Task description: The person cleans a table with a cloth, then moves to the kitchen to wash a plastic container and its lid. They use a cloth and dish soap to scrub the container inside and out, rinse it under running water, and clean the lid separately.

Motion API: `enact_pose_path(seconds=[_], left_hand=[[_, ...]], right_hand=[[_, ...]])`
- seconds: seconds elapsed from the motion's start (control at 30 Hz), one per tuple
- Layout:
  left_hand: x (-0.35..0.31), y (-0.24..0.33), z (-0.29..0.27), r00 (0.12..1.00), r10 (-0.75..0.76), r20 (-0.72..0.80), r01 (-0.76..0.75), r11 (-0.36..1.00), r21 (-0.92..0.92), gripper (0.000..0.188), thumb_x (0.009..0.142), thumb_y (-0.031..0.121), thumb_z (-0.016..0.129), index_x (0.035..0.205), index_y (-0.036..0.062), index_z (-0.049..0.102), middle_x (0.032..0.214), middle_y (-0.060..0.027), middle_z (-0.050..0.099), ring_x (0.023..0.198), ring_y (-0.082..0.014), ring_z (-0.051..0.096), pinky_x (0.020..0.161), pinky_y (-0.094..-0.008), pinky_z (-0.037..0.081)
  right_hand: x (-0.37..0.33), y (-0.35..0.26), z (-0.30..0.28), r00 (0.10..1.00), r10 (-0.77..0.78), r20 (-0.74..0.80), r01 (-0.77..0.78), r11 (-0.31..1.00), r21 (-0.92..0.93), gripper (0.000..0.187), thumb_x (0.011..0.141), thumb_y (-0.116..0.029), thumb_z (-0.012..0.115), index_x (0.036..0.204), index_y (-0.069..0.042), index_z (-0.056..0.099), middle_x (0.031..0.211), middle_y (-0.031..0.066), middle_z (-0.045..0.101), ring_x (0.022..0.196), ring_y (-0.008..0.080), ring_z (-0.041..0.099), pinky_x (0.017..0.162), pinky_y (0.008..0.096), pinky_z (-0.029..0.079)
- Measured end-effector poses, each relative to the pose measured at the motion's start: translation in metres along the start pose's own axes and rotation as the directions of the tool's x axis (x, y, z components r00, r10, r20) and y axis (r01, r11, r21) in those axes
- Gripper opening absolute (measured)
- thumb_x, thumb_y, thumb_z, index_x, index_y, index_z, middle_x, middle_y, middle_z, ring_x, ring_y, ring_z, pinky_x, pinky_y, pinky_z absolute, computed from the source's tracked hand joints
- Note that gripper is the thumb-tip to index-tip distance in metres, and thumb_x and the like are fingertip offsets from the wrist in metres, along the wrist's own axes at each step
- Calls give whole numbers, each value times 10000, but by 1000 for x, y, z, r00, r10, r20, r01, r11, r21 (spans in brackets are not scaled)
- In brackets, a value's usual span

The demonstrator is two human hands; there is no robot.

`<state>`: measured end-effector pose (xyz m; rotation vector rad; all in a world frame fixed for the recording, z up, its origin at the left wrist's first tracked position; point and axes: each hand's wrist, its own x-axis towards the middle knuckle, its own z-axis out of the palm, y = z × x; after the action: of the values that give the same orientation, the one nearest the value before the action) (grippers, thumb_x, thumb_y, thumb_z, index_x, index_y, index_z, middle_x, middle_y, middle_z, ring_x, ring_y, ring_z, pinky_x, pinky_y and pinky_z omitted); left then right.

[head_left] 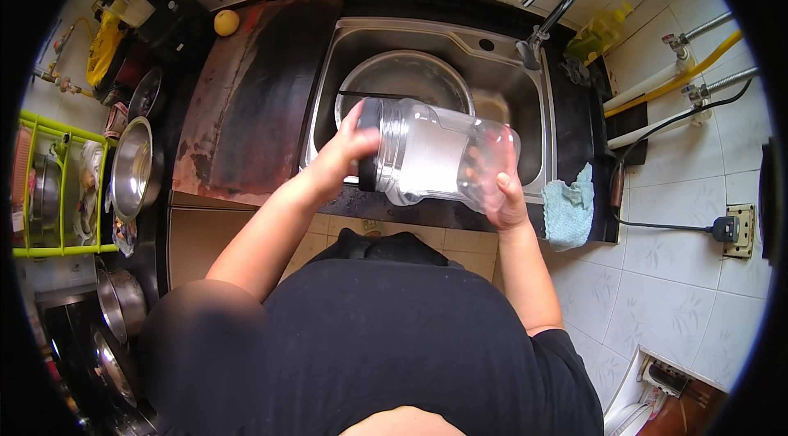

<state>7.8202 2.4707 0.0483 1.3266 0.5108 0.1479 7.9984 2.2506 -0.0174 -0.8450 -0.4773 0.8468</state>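
The jar (431,149) lies on its side in mid-frame, held up over the near edge of the sink (549,128), its lid end toward the left of the frame and its base toward the right. The left hand (345,149) has its fingers closed on the black lid (369,165); the right hand (507,202) grips the base, its fingers showing through the clear wall and the thumb on the near side.

Holding at both ends looks sound. The right palm should bear most of the weight, squeezing only lightly, since a smooth wall like this would probably slip if wet and flex if pressed hard. The left fingers would do best spread evenly around the lid, so that any turning force stays in line with the jar. Staying over the sink means drips fall there, and the jar should clear the rim of the metal bowl (447,75) beyond it and the tap (533,50) at upper right.

The jar is wide, clear and probably plastic, with ridged rings beside the lid and a pale, glossy panel along its middle. No contents can be made out through the glare.
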Motion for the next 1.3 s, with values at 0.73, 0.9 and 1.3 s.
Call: enact_pose_path(seconds=[0.73,0.9,1.3], left_hand=[[-2,-9,-72,688,706,-166,-297,483,824,296,771,150,663,1044,52,602,1010,-118,587,936,-229,565,796,-303,448],[-4,48,-3,829,557,-42,-414,663,624,261,779,172,662,995,40,598,777,-46,570,576,-116,510,531,-241,427],[20,40,-11,711,694,112,-458,336,823,62,781,95,619,765,39,599,678,-92,590,609,-247,581,560,-314,464]], right_hand=[[7,-2,21,985,167,36,-166,880,445,942,587,-501,713,1363,-223,256,1344,150,340,1207,498,302,907,637,351],[11,5,24,983,174,53,-180,891,418,903,600,-502,703,1355,-225,292,1357,134,341,1219,490,295,926,617,343],[2,6,29,992,75,100,-106,928,356,807,696,-426,631,1381,-230,251,1377,108,341,1216,421,356,947,581,349]])
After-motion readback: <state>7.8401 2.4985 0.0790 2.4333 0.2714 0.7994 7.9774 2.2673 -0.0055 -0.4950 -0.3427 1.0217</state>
